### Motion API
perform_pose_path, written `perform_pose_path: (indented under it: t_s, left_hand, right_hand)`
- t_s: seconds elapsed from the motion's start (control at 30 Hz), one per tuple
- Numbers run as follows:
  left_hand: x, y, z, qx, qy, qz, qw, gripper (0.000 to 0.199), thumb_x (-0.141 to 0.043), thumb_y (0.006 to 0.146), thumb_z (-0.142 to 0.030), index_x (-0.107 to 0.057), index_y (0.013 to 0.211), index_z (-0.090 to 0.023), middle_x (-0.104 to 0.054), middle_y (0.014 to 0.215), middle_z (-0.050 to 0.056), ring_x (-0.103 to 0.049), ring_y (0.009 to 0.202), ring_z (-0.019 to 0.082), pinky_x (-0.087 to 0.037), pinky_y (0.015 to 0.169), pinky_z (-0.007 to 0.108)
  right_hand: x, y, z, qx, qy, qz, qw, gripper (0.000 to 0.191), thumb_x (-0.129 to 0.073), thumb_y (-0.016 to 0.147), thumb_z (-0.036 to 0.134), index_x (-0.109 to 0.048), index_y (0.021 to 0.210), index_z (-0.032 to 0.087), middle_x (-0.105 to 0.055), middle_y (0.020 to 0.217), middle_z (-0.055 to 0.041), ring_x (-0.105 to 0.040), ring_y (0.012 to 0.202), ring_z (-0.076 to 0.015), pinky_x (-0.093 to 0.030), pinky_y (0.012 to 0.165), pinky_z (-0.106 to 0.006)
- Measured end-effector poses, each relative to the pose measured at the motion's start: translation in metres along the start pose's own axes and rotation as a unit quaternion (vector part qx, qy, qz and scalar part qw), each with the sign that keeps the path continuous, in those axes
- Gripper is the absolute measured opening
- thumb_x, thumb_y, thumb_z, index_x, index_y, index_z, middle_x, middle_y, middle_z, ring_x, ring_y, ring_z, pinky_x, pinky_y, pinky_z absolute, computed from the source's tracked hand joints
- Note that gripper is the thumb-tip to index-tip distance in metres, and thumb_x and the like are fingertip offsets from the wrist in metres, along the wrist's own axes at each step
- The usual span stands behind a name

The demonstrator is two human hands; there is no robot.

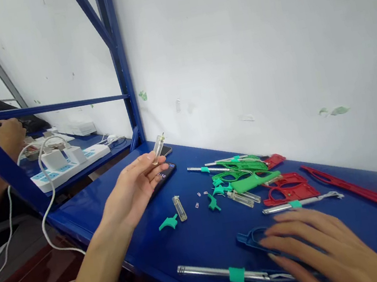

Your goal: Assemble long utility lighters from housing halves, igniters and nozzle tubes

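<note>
My left hand (pixel 131 195) is raised over the table's left part, pinching a clear fuel tank (pixel 158 148) with a yellowish valve end upward between thumb and fingers. Fingers stretched and slightly apart, my right hand (pixel 315 242) lies over a dark blue plastic lighter handle shell (pixel 250 239), hiding much of it. Whether the fingertips press on the shell is hard to tell. In front of that hand is a metal lighter tube (pixel 202 270) with a teal clip and wires. Another clear fuel tank (pixel 179 208) lies on the table beside a teal trigger (pixel 168 223).
Green handle shells (pixel 255 181), red handle shells (pixel 291 191) and several metal tubes form a pile by the wall. A long red shell (pixel 348 186) lies to the right. Phones (pixel 163 178) rest behind my left hand. Beyond the blue frame are a power strip (pixel 71 169) and another person's arm (pixel 6 146).
</note>
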State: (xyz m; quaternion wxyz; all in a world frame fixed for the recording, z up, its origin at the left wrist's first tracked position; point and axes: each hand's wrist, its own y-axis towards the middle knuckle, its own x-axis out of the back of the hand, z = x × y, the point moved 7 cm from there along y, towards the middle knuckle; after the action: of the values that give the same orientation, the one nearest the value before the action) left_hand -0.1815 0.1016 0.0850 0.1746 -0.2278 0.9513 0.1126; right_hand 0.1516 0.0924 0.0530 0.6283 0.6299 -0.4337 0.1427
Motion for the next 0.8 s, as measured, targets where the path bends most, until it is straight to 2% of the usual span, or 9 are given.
perform_pose_path:
  t_s: [0.03,0.1,0.13,0.2,0.3,0.43,0.57,0.8]
  left_hand:
    - [0.000,-0.001,0.003,0.013,-0.011,0.005,1.000,0.020,-0.091,0.084,-0.028,-0.078,0.094,-0.017,-0.081,0.095,0.007,-0.076,0.081,0.016,-0.061,0.068,0.021]
    - [-0.003,-0.002,0.008,0.032,-0.024,0.017,0.999,0.023,-0.089,0.086,-0.025,-0.081,0.105,-0.017,-0.081,0.096,0.006,-0.076,0.081,0.015,-0.061,0.071,0.020]
    - [-0.004,-0.004,0.010,0.038,-0.026,0.023,0.999,0.026,-0.089,0.087,-0.025,-0.082,0.110,-0.017,-0.081,0.097,0.006,-0.076,0.082,0.014,-0.060,0.073,0.020]
    - [-0.008,-0.006,0.012,0.041,-0.023,0.035,0.998,0.029,-0.087,0.090,-0.029,-0.083,0.116,-0.017,-0.082,0.101,0.007,-0.076,0.088,0.015,-0.059,0.077,0.019]
    - [-0.012,-0.009,0.009,0.027,-0.007,0.042,0.999,0.030,-0.087,0.092,-0.037,-0.084,0.115,-0.018,-0.083,0.109,0.008,-0.077,0.103,0.018,-0.056,0.079,0.019]
    - [-0.010,-0.014,-0.004,-0.009,0.018,0.038,0.999,0.036,-0.092,0.089,-0.041,-0.082,0.117,-0.020,-0.084,0.115,0.010,-0.077,0.108,0.022,-0.051,0.072,0.021]
    - [-0.007,-0.020,-0.016,-0.026,0.026,0.044,0.998,0.040,-0.092,0.087,-0.042,-0.079,0.118,-0.019,-0.084,0.118,0.012,-0.078,0.107,0.024,-0.048,0.067,0.024]
    - [-0.008,-0.030,-0.021,-0.031,0.024,0.059,0.997,0.042,-0.090,0.089,-0.045,-0.078,0.119,-0.019,-0.083,0.116,0.013,-0.077,0.105,0.025,-0.047,0.067,0.024]
  right_hand:
    - [-0.011,0.021,0.004,-0.006,0.011,0.062,0.998,0.028,-0.051,0.114,0.036,-0.078,0.119,0.035,-0.084,0.110,0.0020,-0.075,0.102,-0.0211,-0.051,0.096,-0.037]
    - [-0.026,0.057,0.009,-0.029,0.029,0.088,0.995,0.029,-0.050,0.114,0.024,-0.078,0.111,0.033,-0.083,0.108,0.0025,-0.073,0.102,-0.0224,-0.047,0.102,-0.043]
    - [-0.035,0.071,0.011,-0.030,0.039,0.102,0.994,0.022,-0.057,0.111,0.024,-0.077,0.112,0.033,-0.082,0.106,0.0020,-0.072,0.103,-0.0235,-0.047,0.100,-0.043]
    - [-0.058,0.090,0.011,-0.026,0.031,0.147,0.988,0.015,-0.070,0.105,0.024,-0.077,0.117,0.030,-0.080,0.107,-0.0012,-0.070,0.106,-0.0269,-0.047,0.100,-0.046]
    - [-0.088,0.108,0.007,-0.026,0.010,0.187,0.982,0.014,-0.073,0.103,0.023,-0.076,0.117,0.026,-0.078,0.109,-0.0044,-0.068,0.108,-0.0289,-0.047,0.099,-0.047]
    - [-0.109,0.120,0.011,-0.015,-0.002,0.174,0.985,0.001,-0.075,0.102,0.024,-0.075,0.102,0.023,-0.078,0.098,-0.0033,-0.068,0.100,-0.0267,-0.047,0.097,-0.045]
    - [-0.118,0.119,0.016,-0.007,-0.004,0.152,0.988,0.012,-0.080,0.097,0.017,-0.073,0.089,0.023,-0.076,0.083,-0.0001,-0.067,0.089,-0.0234,-0.046,0.087,-0.038]
    - [-0.122,0.111,0.018,-0.003,-0.014,0.106,0.994,0.018,-0.089,0.090,0.020,-0.072,0.085,0.022,-0.076,0.082,-0.0008,-0.068,0.086,-0.0243,-0.047,0.081,-0.038]
